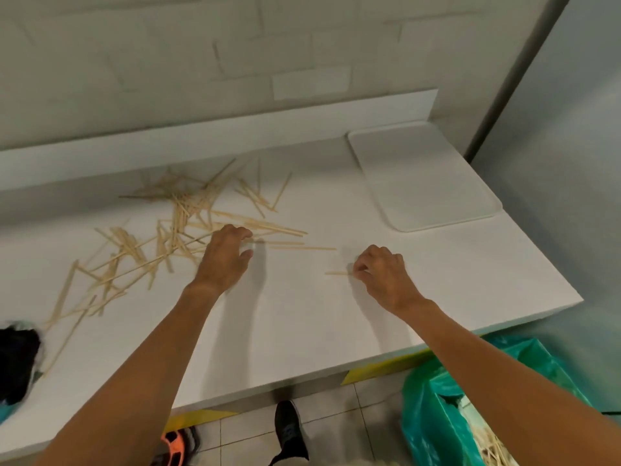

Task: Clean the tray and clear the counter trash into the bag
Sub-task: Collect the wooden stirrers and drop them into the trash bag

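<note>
The right hand (379,277) pinches one stick (336,273) lying on the counter (302,331); the left hand (225,260) bends its fingers onto the edge of the stick pile (178,210), and I cannot tell if it grips any. The tray (423,176) lies at the far right, the bag (433,415) below the counter's right end.

Prob. commercial prep rm: white counter (302,317), tiled wall (201,62), hazard tape (386,366).

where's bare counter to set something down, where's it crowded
Bare counter lies between the forearms down to the front edge, and from the right hand, which pinches one stick, across to the tray, itself bare. Around and left of the left hand it's crowded with scattered sticks.
</note>
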